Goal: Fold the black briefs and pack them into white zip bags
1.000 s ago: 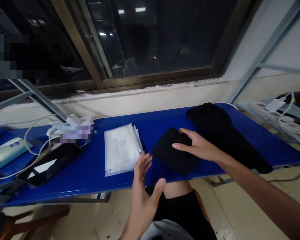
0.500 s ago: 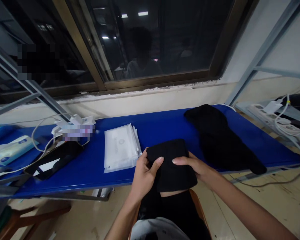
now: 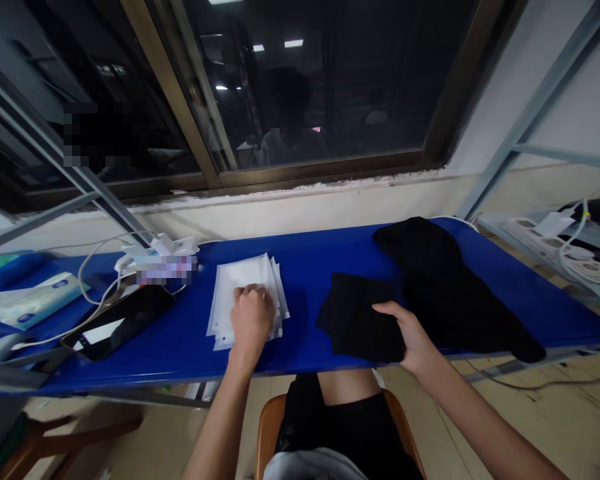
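A stack of frosted white plastic zip bags [image 3: 225, 293] lies on the blue table. My left hand [image 3: 253, 313] is over the stack, its fingers curled down and closed on the top bag; the fingertips themselves are hidden. To the right, a folded black garment [image 3: 357, 317] rests at the table's front edge. My right hand [image 3: 413, 340] grips its right side, thumb on top and the other fingers underneath, out of sight. Just beyond that hand, a larger black cloth heap [image 3: 445, 287] is spread on the table.
On the left are a phone [image 3: 125, 327], a tissue pack [image 3: 37, 301], and white chargers with cables [image 3: 160, 247]. Metal frame posts [image 3: 525, 113] stand at both ends of the table. A power strip [image 3: 560, 247] is off to the right. A window [image 3: 330, 93] faces me.
My left hand has let go of the folded black garment and moved left onto the bags. The garment has gone from above my lap onto the table, with my right hand still holding it.
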The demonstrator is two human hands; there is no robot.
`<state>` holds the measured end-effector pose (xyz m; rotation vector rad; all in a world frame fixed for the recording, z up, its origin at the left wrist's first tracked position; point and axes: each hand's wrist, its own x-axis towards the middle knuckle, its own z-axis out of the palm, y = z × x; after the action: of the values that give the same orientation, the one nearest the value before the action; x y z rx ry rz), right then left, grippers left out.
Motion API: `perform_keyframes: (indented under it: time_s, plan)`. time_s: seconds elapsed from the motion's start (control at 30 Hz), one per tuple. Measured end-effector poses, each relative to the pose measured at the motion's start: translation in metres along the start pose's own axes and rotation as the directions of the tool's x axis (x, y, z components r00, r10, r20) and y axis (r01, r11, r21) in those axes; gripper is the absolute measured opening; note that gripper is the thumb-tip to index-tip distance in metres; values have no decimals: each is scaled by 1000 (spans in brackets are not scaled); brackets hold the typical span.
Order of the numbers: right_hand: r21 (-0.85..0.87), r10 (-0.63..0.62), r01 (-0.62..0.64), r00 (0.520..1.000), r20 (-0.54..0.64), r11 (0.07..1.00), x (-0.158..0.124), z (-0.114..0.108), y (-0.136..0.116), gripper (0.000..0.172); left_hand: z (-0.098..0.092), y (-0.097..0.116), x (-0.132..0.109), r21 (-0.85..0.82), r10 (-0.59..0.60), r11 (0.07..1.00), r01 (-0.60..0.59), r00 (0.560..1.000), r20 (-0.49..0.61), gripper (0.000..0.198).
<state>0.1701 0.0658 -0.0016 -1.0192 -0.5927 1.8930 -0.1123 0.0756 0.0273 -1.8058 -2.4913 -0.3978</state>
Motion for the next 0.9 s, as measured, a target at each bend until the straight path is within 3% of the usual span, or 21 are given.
perform_keyframes:
  time_s: [0.2, 0.3, 0.4, 0.5, 0.6, 0.67, 0.77, 0.9]
  plan:
    - [26, -8, 9, 999, -34, 1000, -1, 14, 1, 45, -8, -15, 3, -102, -74, 992, 77, 997, 38, 24]
    - [-2, -25, 25, 1000, -17, 1000, 0, 15, 2, 43, -7, -21, 6, -147, -48, 988, 50, 999, 18, 24]
    - [7, -38, 38, 999, 0, 999, 1, 13, 3, 42, -7, -21, 7, -113, 8, 994, -6, 1000, 14, 16]
    - [-10, -53, 53, 999, 6, 999, 0, 14, 2, 43, -10, -18, 2, -14, 32, 999, -32, 999, 21, 21]
    - [-54, -64, 64, 998, 6, 997, 1, 18, 3, 42, -14, -20, -7, 25, 40, 999, -38, 996, -76, 23]
    - [-70, -75, 75, 997, 0, 995, 4, 19, 5, 41, -17, -26, -14, -73, 75, 993, -92, 976, -204, 22]
    - [-65, -85, 84, 996, -21, 994, 8, 20, 6, 42, -17, -33, -25, -171, 187, 947, -274, 897, -402, 26]
    - [-40, -118, 116, 991, -65, 992, -1, 28, 3, 46, -14, -27, -37, -174, 293, 886, -429, 810, -508, 23]
